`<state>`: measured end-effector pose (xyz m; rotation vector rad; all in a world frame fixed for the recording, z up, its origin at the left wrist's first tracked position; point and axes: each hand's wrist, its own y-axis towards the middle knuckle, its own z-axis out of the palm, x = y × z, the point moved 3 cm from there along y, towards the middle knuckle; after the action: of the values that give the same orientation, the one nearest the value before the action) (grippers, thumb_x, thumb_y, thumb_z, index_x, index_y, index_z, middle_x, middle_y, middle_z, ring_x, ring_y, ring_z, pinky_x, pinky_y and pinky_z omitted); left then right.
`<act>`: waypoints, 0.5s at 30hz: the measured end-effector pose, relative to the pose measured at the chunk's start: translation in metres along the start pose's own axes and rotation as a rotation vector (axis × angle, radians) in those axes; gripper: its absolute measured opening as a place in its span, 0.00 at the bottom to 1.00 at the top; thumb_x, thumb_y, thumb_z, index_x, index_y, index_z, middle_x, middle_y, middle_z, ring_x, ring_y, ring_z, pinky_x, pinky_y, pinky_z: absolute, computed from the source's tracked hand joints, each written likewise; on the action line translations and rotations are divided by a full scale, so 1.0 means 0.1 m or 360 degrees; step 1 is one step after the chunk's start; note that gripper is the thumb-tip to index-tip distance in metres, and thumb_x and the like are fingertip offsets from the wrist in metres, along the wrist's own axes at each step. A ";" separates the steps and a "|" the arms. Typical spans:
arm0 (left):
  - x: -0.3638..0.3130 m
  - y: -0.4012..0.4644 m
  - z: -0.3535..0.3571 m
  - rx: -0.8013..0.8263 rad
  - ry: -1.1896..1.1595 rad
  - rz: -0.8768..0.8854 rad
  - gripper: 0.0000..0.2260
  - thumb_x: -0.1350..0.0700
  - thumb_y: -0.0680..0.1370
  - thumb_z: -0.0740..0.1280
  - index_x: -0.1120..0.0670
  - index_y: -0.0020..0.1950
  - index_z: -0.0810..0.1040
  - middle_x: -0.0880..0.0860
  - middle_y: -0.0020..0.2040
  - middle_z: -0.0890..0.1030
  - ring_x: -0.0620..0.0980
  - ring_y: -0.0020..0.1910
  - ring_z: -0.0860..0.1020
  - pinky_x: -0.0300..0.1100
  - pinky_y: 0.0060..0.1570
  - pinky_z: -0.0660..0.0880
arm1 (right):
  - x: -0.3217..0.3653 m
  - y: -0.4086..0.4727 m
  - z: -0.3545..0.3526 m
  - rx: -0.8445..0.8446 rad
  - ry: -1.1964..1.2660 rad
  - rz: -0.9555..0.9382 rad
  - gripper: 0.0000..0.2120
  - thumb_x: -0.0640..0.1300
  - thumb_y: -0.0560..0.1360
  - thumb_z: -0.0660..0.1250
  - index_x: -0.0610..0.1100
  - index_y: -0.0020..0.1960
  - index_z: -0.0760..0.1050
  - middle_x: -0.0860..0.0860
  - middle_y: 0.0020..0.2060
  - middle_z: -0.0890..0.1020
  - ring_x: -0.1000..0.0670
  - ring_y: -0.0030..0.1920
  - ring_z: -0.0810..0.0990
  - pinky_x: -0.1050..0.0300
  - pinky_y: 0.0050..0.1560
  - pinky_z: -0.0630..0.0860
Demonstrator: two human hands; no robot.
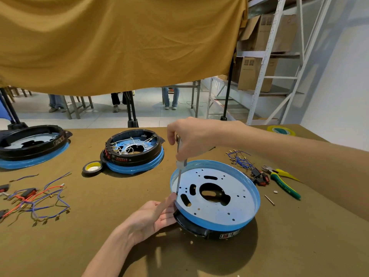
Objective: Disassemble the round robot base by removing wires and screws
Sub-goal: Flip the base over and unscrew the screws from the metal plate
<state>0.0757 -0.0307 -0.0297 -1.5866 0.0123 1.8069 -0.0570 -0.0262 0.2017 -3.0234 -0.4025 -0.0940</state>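
A person is working at a brown cloth-covered table (99, 246), where a round robot base (216, 198) is lying near the front edge, its perforated metal plate facing up inside a blue rim and its black housing showing beneath. The right hand (191, 138) is gripping the handle of a screwdriver (179, 168), fingers curled around it, and holding the tool nearly upright with its tip standing at the plate's left edge. The left hand (153, 216) is resting against the base's left side, palm up and fingers extended and relaxed, one fingertip lying just beside the screwdriver's tip.

A second round base (133, 150), with white wires inside it, is sitting farther back at the table's centre, with a roll of black tape (92, 168) touching its left side. A third base (32, 146) is lying at the far left. Loose blue, red and brown wires (38, 198) are spreading over the left of the table, and a bundle of blue wires (240, 159) is lying to the right of the nearest base, near green-and-yellow pliers (281, 180) and a small metal pin (269, 200). A mustard-coloured cloth (119, 43) is hanging behind the table.
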 end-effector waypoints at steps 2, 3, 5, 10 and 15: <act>0.01 0.00 0.00 -0.0006 -0.0007 -0.0017 0.36 0.42 0.63 0.78 0.64 0.63 0.78 0.61 0.56 0.87 0.57 0.57 0.86 0.49 0.57 0.83 | -0.03 0.01 0.04 -0.0104 -0.0144 0.0058 0.15 0.57 0.76 0.70 0.45 0.50 0.74 0.51 0.37 0.80 0.51 0.34 0.80 0.62 0.26 0.67; 0.01 0.00 0.00 -0.0016 -0.0012 -0.0019 0.36 0.42 0.63 0.78 0.64 0.63 0.78 0.60 0.55 0.87 0.57 0.56 0.86 0.49 0.57 0.83 | -0.04 0.02 0.05 -0.0179 -0.0218 0.0072 0.16 0.58 0.77 0.69 0.44 0.47 0.75 0.50 0.34 0.80 0.49 0.32 0.81 0.63 0.24 0.66; 0.01 0.01 -0.01 -0.0034 -0.0010 -0.0015 0.36 0.42 0.63 0.78 0.64 0.63 0.78 0.60 0.55 0.87 0.57 0.56 0.86 0.50 0.58 0.83 | -0.04 0.03 0.07 -0.0245 -0.0218 0.0030 0.13 0.53 0.77 0.71 0.43 0.47 0.76 0.49 0.36 0.81 0.48 0.35 0.80 0.61 0.25 0.67; 0.01 0.00 0.00 -0.0052 0.0006 -0.0021 0.42 0.41 0.61 0.79 0.65 0.67 0.75 0.62 0.60 0.85 0.58 0.59 0.85 0.53 0.64 0.80 | 0.03 -0.03 0.01 -0.0067 0.0048 -0.0100 0.13 0.43 0.71 0.77 0.49 0.52 0.76 0.56 0.40 0.77 0.57 0.38 0.75 0.63 0.30 0.66; 0.00 -0.01 0.00 -0.0041 -0.0005 0.0008 0.39 0.42 0.62 0.79 0.64 0.64 0.77 0.62 0.59 0.85 0.58 0.58 0.85 0.52 0.62 0.81 | 0.01 0.03 0.06 -0.0282 -0.0169 0.0032 0.18 0.57 0.79 0.66 0.42 0.48 0.78 0.48 0.36 0.83 0.48 0.34 0.82 0.61 0.26 0.66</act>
<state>0.0760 -0.0297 -0.0295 -1.6031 -0.0086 1.8201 -0.0552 -0.0279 0.1955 -3.2165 -0.3917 0.0343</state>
